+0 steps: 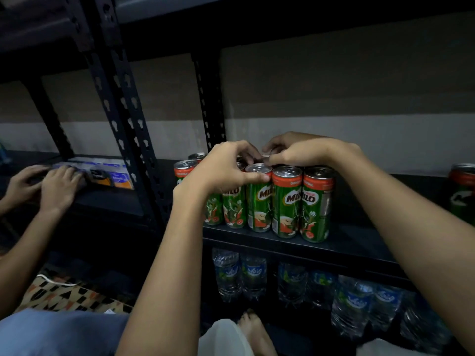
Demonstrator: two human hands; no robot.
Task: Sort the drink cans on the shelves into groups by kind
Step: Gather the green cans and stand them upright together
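Note:
Several green Milo cans [286, 201] with red tops stand packed together on the dark shelf [354, 242]. My left hand [226, 165] reaches over the group from the left, its thumb and fingers curled round the top of a can [258, 168] in the cluster. My right hand [300, 150] comes in from the right with fingers curled over the tops of the back cans; what it holds is hidden. One more Milo can [462, 191] stands alone at the far right edge.
Another person's two hands [54, 183] rest on small boxes [108, 173] on the left shelf bay. A black slotted upright [123, 106] divides the bays. Water bottles [257, 276] fill the shelf below. A patterned floor shows at lower left.

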